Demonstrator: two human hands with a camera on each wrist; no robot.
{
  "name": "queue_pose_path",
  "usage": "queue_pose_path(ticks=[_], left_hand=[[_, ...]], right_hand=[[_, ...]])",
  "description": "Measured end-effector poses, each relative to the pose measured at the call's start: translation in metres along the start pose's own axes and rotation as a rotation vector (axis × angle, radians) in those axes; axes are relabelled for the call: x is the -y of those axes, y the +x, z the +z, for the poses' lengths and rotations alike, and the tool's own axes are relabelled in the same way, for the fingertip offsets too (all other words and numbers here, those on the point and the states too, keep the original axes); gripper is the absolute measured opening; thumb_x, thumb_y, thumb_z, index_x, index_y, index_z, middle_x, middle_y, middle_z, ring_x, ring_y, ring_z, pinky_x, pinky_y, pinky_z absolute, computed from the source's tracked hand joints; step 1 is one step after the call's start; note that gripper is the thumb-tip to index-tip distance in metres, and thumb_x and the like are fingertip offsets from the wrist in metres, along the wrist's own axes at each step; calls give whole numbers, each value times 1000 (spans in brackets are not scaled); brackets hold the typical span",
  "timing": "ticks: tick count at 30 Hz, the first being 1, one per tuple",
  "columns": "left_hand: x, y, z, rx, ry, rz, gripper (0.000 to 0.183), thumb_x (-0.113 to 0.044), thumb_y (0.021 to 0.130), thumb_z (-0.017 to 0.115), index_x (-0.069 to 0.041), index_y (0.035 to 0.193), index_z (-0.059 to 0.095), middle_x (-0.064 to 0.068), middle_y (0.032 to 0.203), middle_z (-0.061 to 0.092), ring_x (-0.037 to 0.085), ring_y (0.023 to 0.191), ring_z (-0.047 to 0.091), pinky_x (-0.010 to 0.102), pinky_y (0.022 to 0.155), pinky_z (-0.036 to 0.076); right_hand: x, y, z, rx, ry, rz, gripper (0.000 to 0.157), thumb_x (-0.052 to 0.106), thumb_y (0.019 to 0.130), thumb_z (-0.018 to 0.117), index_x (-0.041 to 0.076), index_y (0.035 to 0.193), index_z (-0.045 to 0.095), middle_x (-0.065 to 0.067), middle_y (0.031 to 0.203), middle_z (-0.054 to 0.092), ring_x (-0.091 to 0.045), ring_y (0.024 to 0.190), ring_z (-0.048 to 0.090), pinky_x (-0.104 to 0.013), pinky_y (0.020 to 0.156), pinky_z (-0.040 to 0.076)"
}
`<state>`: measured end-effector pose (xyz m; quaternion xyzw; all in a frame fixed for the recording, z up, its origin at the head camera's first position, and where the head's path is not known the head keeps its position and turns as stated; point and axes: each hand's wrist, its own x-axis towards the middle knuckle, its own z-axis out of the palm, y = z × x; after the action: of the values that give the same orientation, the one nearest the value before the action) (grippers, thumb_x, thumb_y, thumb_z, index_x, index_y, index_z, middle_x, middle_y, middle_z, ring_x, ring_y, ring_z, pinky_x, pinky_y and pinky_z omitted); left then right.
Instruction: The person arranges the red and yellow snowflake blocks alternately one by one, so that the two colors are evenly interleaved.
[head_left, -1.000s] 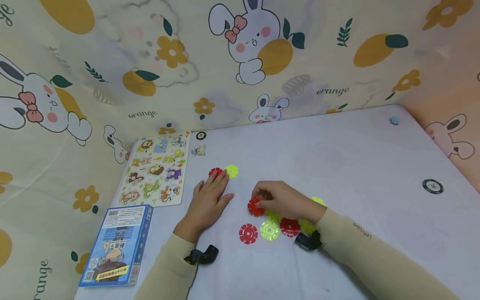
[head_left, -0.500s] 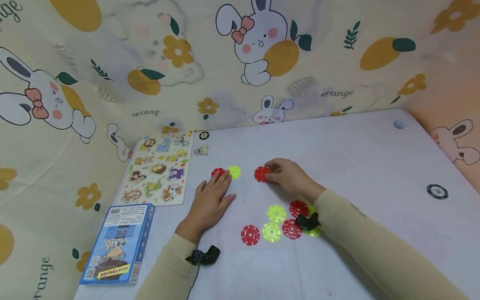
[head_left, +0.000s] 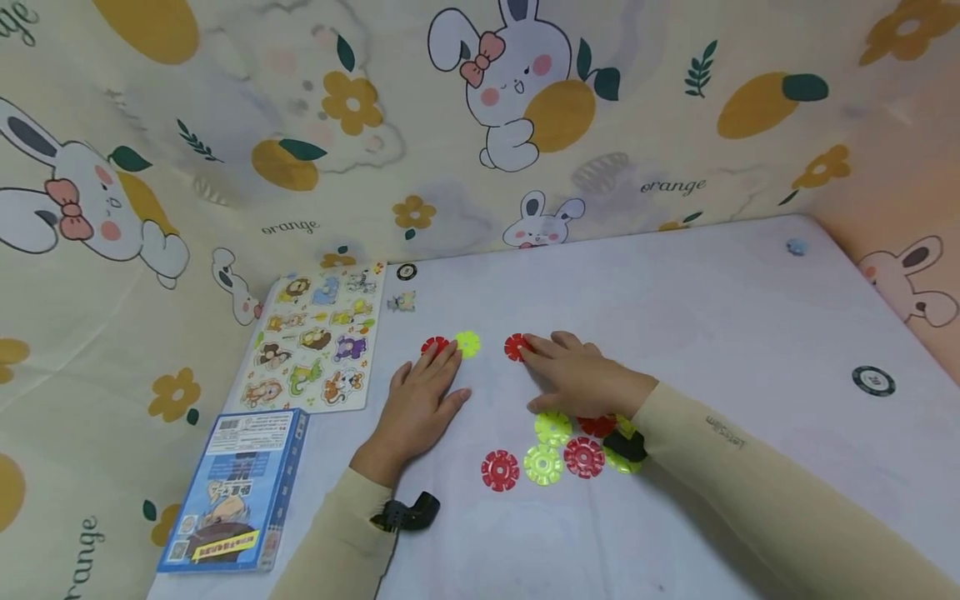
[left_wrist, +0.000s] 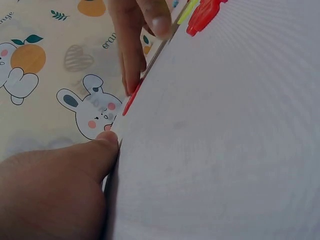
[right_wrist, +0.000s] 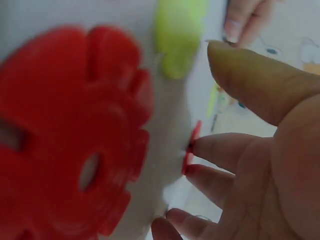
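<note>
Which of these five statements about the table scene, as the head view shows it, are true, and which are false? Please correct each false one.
1. The right hand touches a red disc. True.
2. The two hands are clasped together. False: they are apart, and the left hand covers part of another red disc.
3. A board with animal pictures lies to the left of both hands. True.
4. Every disc is red. False: a yellow-green disc, for example, lies between two red ones.
5. A blue box lies to the right of the right hand. False: it lies to the left of the left hand.
</note>
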<state>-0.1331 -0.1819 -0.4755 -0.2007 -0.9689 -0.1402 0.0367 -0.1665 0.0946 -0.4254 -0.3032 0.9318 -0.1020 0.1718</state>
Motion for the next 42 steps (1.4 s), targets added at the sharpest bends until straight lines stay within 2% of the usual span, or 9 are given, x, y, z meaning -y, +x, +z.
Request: queue_pose_path(ticks=[5, 10, 12, 16, 21, 28, 36, 42], left_hand=[[0, -1, 2, 0, -1, -6, 65, -54, 96, 45, -20, 150, 34, -6, 156, 24, 20, 143, 13, 58, 108, 13], [0, -1, 1, 7, -4, -4, 65, -54, 96, 45, -20, 151, 33, -6, 156, 23, 21, 144, 12, 58, 109, 13], [0, -1, 1, 8, 0, 1, 65, -54, 96, 43, -20, 151, 32, -6, 156, 23, 21, 144, 12, 58, 109, 13], [0, 0, 0, 4, 7, 2, 65, -54, 97, 42, -20, 151, 32, -6, 156, 23, 21, 144, 12, 57, 109, 12], [0, -1, 0, 7, 6, -8, 65, -55, 96, 42, -20, 151, 33, -7, 156, 22, 20, 144, 11, 57, 109, 11], [-1, 0, 0, 2, 9, -5, 65, -54, 97, 43, -20, 150, 33, -6, 156, 23, 20, 144, 12, 57, 109, 12], [-2, -1, -1, 2, 13, -8, 64, -54, 96, 44, -20, 150, 34, -6, 156, 23, 20, 143, 13, 56, 109, 11], [0, 0, 1, 0, 7, -2, 65, -55, 96, 43, -20, 150, 33, -6, 156, 24, 21, 144, 12, 57, 109, 12]], right_hand=[[7, 11, 2, -34, -85, -9, 90, 66, 80, 62, 17, 150, 33, -9, 156, 20, -37, 139, 12, -60, 103, 27], [14, 22, 1, -19, -45, 2, 94, 69, 79, 59, 16, 151, 31, -7, 158, 14, -38, 142, 7, -63, 104, 22], [16, 25, 0, -19, -33, 9, 93, 69, 79, 59, 18, 151, 31, -6, 158, 16, -38, 142, 9, -64, 104, 21], [18, 29, 0, -27, -30, 30, 90, 69, 80, 58, 22, 151, 31, -4, 157, 17, -37, 141, 12, -60, 103, 22], [22, 34, 1, -10, 3, 35, 93, 71, 79, 57, 22, 152, 28, -4, 159, 13, -37, 142, 5, -60, 105, 20], [25, 35, 2, 15, -16, 37, 93, 74, 80, 52, 24, 153, 25, 0, 160, 9, -36, 143, 4, -59, 105, 19], [27, 34, 1, 14, -10, 33, 92, 72, 81, 53, 23, 153, 25, 0, 159, 11, -39, 142, 6, -61, 105, 19], [27, 31, -1, -12, 47, 25, 88, 69, 82, 54, 25, 153, 26, -1, 159, 11, -37, 142, 9, -60, 104, 19]])
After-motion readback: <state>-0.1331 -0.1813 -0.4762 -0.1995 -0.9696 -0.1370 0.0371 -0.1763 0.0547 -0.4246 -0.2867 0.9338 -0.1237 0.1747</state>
